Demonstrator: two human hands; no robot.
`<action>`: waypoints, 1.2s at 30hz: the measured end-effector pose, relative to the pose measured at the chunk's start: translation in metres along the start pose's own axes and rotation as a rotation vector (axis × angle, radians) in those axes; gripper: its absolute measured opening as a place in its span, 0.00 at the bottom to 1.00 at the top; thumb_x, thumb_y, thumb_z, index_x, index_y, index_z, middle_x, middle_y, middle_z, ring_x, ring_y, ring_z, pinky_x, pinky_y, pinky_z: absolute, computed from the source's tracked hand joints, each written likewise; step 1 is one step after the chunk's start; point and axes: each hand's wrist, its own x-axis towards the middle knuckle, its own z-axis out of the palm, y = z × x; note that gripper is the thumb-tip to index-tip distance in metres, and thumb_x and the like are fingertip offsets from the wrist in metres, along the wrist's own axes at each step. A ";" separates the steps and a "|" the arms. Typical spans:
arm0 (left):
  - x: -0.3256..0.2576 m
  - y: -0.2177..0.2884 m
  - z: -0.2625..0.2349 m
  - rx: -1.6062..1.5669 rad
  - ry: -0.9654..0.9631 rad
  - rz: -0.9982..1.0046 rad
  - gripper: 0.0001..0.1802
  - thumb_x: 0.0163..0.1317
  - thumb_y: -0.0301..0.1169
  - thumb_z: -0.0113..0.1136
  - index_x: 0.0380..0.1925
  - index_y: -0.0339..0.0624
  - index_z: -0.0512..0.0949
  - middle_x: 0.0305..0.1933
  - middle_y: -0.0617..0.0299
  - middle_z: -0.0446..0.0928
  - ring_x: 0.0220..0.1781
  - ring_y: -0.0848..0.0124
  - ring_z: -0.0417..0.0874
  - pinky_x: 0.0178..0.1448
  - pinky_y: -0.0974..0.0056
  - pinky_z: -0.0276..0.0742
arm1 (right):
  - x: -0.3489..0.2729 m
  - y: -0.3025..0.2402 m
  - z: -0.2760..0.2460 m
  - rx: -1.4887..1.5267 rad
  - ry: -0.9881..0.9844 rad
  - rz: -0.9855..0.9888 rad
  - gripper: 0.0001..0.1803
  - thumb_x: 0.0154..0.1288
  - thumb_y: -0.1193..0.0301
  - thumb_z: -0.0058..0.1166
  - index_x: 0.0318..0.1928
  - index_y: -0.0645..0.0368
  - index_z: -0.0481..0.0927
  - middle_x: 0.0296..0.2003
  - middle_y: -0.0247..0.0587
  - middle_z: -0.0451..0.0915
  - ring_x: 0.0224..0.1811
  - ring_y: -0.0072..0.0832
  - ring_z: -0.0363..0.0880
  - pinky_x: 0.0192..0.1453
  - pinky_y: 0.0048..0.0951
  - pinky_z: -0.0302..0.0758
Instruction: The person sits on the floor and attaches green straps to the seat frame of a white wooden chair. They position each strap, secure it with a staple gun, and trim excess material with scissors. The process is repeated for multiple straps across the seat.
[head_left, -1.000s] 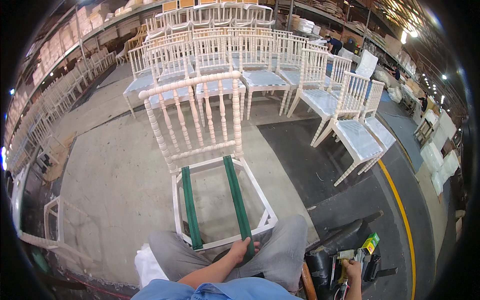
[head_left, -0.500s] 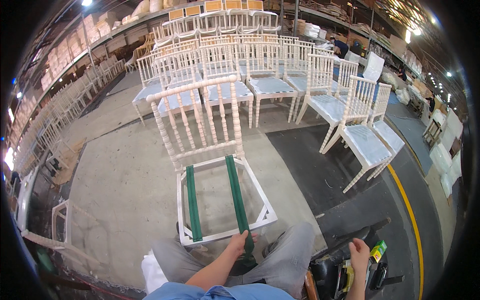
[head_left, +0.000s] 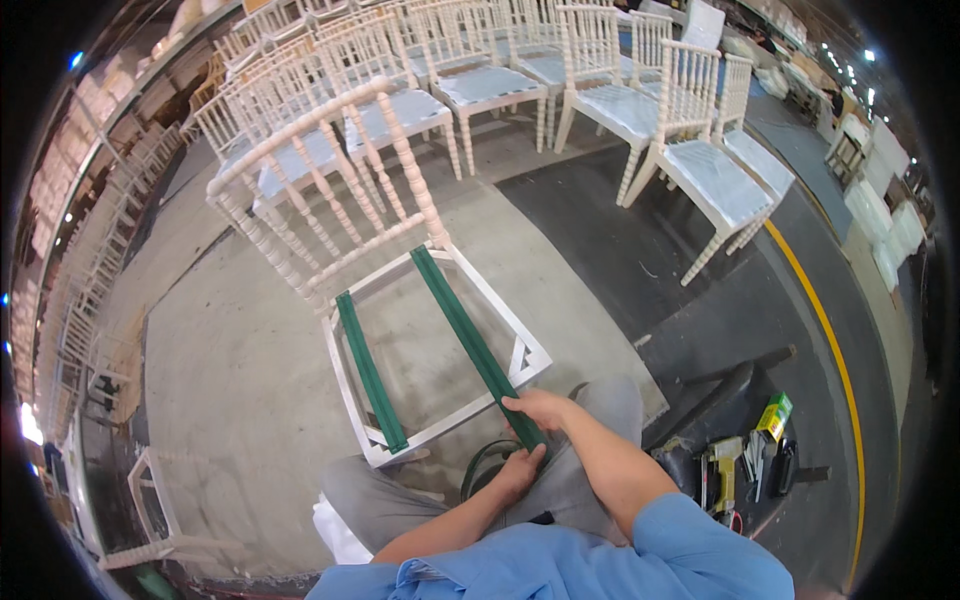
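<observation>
A white wooden chair frame (head_left: pixel 343 372) with a turned-spindle back stands before my knees, its seat open in the middle. Two green webbing straps cross the opening from back to front, the shorter-looking left strap (head_left: pixel 368 375) and the right strap (head_left: pixel 462 312). The right strap runs over the front rail toward my lap. My left hand (head_left: pixel 517 472) is closed on its loose end below the rail. Just above, my right hand (head_left: pixel 538 408) pinches the same strap beside the front rail. A slack loop of strap hangs by my left hand.
At my right, a black seat (head_left: pixel 690 435) carries a yellow staple gun (head_left: pixel 727 470), a green and yellow box (head_left: pixel 774 414) and a black tool (head_left: pixel 787 462). Finished-looking chairs (head_left: pixel 715 175) with wrapped seats stand ahead in rows. Another chair frame (head_left: pixel 150 500) lies at left.
My right hand has come from the tools at the right to the green strap. My left hand has moved lower along it. The view has turned and tilted down.
</observation>
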 end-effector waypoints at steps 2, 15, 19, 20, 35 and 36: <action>0.003 0.006 -0.002 0.084 0.020 -0.051 0.29 0.80 0.51 0.50 0.58 0.35 0.80 0.45 0.55 0.85 0.46 0.66 0.81 0.55 0.60 0.75 | 0.011 0.009 0.000 -0.009 0.043 -0.035 0.21 0.79 0.56 0.56 0.53 0.64 0.80 0.40 0.46 0.85 0.41 0.35 0.85 0.44 0.41 0.83; 0.056 0.105 -0.108 0.979 0.473 0.478 0.33 0.65 0.62 0.60 0.50 0.42 0.85 0.45 0.43 0.86 0.49 0.47 0.87 0.54 0.47 0.81 | 0.029 0.006 -0.032 -1.220 0.154 0.216 0.25 0.78 0.53 0.52 0.58 0.61 0.84 0.54 0.53 0.86 0.55 0.50 0.85 0.59 0.47 0.79; 0.068 0.111 -0.106 1.061 0.244 0.225 0.41 0.63 0.69 0.57 0.51 0.40 0.84 0.39 0.43 0.87 0.44 0.48 0.89 0.49 0.48 0.83 | 0.050 0.002 -0.031 -1.415 0.160 0.317 0.22 0.77 0.57 0.50 0.60 0.55 0.84 0.60 0.46 0.84 0.62 0.46 0.83 0.65 0.44 0.78; 0.068 0.111 -0.104 1.111 0.239 0.231 0.42 0.63 0.70 0.56 0.52 0.39 0.83 0.37 0.43 0.87 0.43 0.49 0.89 0.47 0.48 0.84 | 0.055 0.006 -0.031 -1.439 0.206 0.351 0.21 0.77 0.58 0.48 0.61 0.53 0.84 0.61 0.44 0.84 0.63 0.44 0.82 0.66 0.44 0.78; 0.077 0.106 -0.090 1.159 0.364 0.283 0.39 0.67 0.70 0.51 0.40 0.39 0.84 0.32 0.46 0.87 0.36 0.49 0.90 0.39 0.48 0.84 | 0.101 0.015 -0.050 -1.200 0.288 0.334 0.27 0.66 0.63 0.59 0.66 0.50 0.79 0.62 0.50 0.82 0.65 0.46 0.81 0.64 0.47 0.80; 0.077 0.105 -0.089 1.167 0.363 0.266 0.40 0.67 0.70 0.51 0.40 0.39 0.84 0.32 0.46 0.87 0.37 0.49 0.90 0.40 0.48 0.84 | 0.093 0.014 -0.047 -1.145 0.398 0.321 0.25 0.67 0.62 0.57 0.63 0.54 0.81 0.60 0.54 0.82 0.63 0.46 0.82 0.64 0.46 0.80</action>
